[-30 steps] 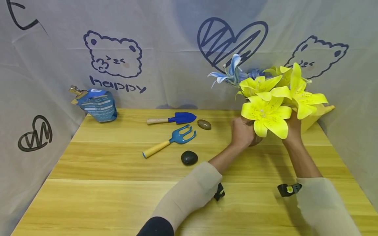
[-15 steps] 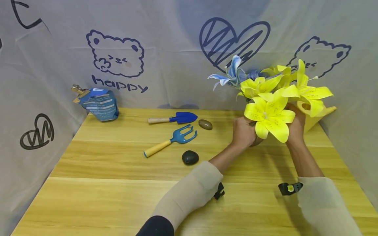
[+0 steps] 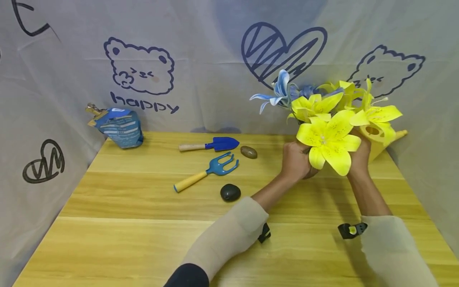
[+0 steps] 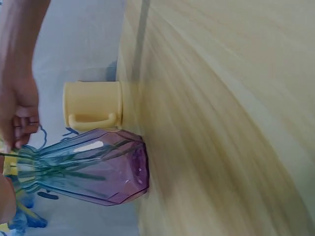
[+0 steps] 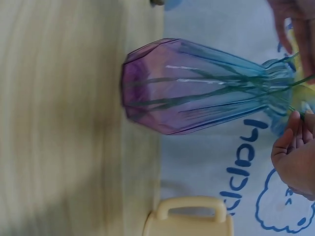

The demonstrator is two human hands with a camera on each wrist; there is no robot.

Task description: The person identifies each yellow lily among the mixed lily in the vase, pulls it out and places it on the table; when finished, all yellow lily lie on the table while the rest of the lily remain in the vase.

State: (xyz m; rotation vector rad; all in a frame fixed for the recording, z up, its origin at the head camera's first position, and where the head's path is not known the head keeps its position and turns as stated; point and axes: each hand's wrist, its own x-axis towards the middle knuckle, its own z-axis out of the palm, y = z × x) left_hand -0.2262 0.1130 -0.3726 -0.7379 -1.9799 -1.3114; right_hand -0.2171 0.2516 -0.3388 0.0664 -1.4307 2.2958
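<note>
Yellow lilies (image 3: 324, 139) and a blue lily (image 3: 279, 91) stand in a faceted, see-through vase (image 4: 98, 167), purple at its base and blue-green at its neck. Green stems (image 5: 206, 93) show through the glass. My left hand (image 3: 295, 159) is at the left of the vase's mouth, fingers bent in at the stems. To the right, my right hand (image 3: 360, 153) is partly behind the front yellow bloom. In the right wrist view, the right hand's thumb and fingers (image 5: 290, 142) pinch a stem just above the vase's mouth. Blooms hide most of the vase from the head view.
A pale yellow watering can (image 4: 93, 103) stands right of the vase. Left of it lie a blue trowel (image 3: 224, 143), a blue hand fork (image 3: 218, 165), a brown stone (image 3: 248, 152) and a black stone (image 3: 230, 192). A clipped blue bag (image 3: 122, 127) stands at the back left.
The front yellow lily has shifted slightly right and down, and the right-hand lily has spread outward. My right hand moved slightly right; the left hand has hardly moved.
</note>
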